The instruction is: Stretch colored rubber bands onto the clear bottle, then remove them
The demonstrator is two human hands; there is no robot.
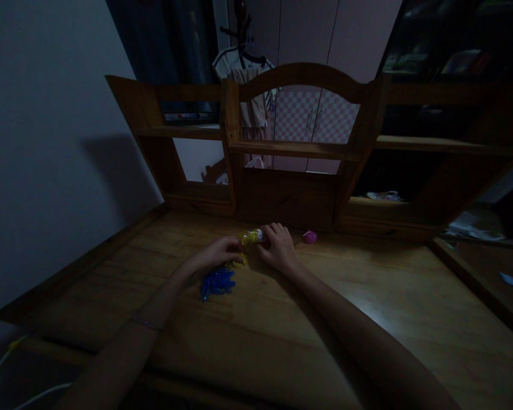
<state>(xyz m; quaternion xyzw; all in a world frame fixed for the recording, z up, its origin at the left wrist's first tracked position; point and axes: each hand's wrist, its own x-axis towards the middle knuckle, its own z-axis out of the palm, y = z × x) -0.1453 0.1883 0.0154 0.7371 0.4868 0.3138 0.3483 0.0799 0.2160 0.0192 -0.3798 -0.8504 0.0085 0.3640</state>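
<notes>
Forearms: Your left forearm (123, 353), a thin bracelet (147, 322) at its wrist, and your right forearm (359, 336) lay nearest the camera, reaching over the wooden worktop (273, 341).
Right hand: Your right hand (280, 247) was closed around one end of a small clear container (255, 234), fingers bent over it.
Left hand: Your left hand (218, 253) curled beside the container's other end, above loose yellow pieces (239, 259); whether its fingers pinched anything, you could not tell.
Container: It lay roughly on its side between your hands, toward the shelf unit (286, 199), with yellow showing at its left part.
Handling: It looked light and probably smooth, perhaps a little slippery; its wall seemed stiff, though glass or plastic could not be settled. The middle of its body looked the surest hold, with a gentle grip.
Yellow pieces: Small and seemingly light, they looked apt to scatter, best taken in a fingertip pinch.
Blue pile: A heap of blue pieces (218, 283) sat just below your left hand, light by its look and easily scooped.
Pink item: A round pink item (310, 237) rested right of your right hand.
Label: A whitish patch marked the container near your right fingers; no brand or writing was readable.
</notes>
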